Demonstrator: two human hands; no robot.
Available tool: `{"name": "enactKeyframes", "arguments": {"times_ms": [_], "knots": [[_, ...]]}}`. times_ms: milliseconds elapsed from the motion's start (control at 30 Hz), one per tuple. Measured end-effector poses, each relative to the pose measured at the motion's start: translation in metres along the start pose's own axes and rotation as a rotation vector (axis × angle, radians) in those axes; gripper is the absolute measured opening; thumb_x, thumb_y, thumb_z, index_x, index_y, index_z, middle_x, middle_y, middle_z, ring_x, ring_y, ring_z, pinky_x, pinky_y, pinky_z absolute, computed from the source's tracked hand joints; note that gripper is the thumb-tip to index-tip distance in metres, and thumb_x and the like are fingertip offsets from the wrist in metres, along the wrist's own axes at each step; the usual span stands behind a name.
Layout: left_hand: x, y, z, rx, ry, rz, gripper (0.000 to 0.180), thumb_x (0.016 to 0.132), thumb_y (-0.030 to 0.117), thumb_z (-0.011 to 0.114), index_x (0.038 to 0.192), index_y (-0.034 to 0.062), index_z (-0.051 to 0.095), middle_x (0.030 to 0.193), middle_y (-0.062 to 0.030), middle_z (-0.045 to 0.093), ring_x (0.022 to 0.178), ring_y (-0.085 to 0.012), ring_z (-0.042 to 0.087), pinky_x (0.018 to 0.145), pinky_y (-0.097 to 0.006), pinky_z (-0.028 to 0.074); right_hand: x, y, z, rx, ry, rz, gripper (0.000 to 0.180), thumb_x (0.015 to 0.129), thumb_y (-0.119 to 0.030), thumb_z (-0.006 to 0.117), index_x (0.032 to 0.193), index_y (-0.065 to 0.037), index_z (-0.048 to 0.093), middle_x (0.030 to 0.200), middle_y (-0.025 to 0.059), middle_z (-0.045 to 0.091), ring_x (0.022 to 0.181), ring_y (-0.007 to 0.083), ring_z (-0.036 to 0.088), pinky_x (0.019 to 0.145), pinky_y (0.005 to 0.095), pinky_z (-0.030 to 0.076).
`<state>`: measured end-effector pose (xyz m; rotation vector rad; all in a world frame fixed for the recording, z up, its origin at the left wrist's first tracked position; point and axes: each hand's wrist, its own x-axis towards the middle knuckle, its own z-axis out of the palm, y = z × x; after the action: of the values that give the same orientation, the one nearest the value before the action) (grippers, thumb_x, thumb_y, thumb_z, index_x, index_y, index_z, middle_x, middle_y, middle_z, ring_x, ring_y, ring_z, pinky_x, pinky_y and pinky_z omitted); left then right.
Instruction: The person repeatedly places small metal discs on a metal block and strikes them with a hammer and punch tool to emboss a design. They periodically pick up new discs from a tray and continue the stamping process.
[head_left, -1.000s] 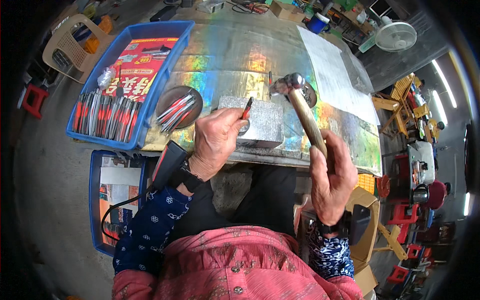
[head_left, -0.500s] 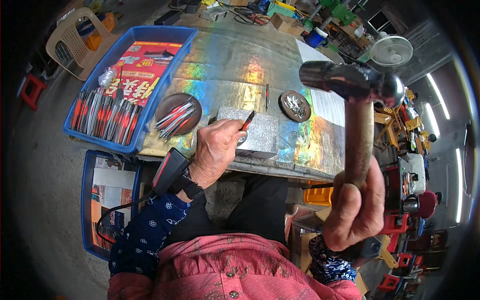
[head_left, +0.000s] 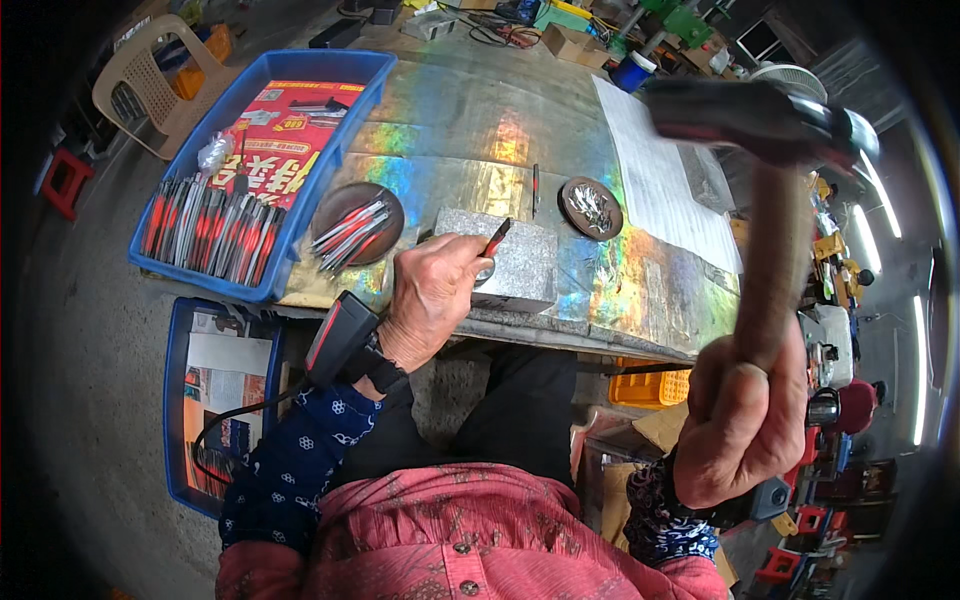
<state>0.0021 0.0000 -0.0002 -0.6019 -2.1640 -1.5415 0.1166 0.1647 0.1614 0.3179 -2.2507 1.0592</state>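
My left hand (head_left: 432, 290) is closed in a pinch on a small slim red-and-black piece (head_left: 497, 237), held over a grey metal block (head_left: 528, 262) at the table's near edge. What its lower end touches is hidden by the fingers. My right hand (head_left: 738, 425) grips the wooden handle of a hammer (head_left: 775, 265), raised at the right, well away from the block. The hammer's head is blurred. Left of the block stands a round brown dish (head_left: 328, 205) of slim red, black and silvery pieces. A smaller dish (head_left: 572, 225) to the right holds small silvery bits.
A blue tray (head_left: 374, 85) at the left holds rows of similar slim pieces and a red printed sheet. Another slim piece (head_left: 535, 190) lies behind the block. White paper (head_left: 655, 170) covers the table's right side. A second blue tray (head_left: 176, 400) sits below; a yellow crate (head_left: 650, 388) is under the table.
My right hand and the hammer have swung to the right, away from the block. My left hand and the piece in it have stayed nearly still.
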Motion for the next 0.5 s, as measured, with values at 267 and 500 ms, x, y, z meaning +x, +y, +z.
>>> {"name": "enactKeyframes", "arguments": {"times_ms": [267, 500], "knots": [[0.001, -0.001, -0.001, -0.003, 0.029, 0.03, 0.012, 0.081, -0.002, 0.068, 0.092, -0.005, 0.068, 0.084, -0.0177, 0.069, 0.074, -0.0251, 0.069, 0.065, -0.032, 0.052, -0.008, 0.03, 0.012, -0.116, -0.262, 0.197, 0.027, 0.089, -0.002, 0.063, 0.115, 0.006, 0.063, 0.084, 0.0174, 0.069, 0.065, 0.0154, 0.063, 0.062, 0.0268, 0.05], [0.0, 0.001, -0.004, -0.097, 0.03, -0.069, 0.013, 0.082, -0.002, 0.068, 0.095, -0.0041, 0.069, 0.083, -0.0131, 0.07, 0.071, -0.0149, 0.066, 0.063, -0.027, 0.051, -0.021, 0.047, 0.02, -0.123, -0.227, 0.147, 0.028, 0.09, -0.003, 0.062, 0.116, 0.005, 0.061, 0.088, 0.0182, 0.069, 0.069, 0.0167, 0.064, 0.065, 0.027, 0.05]]}}
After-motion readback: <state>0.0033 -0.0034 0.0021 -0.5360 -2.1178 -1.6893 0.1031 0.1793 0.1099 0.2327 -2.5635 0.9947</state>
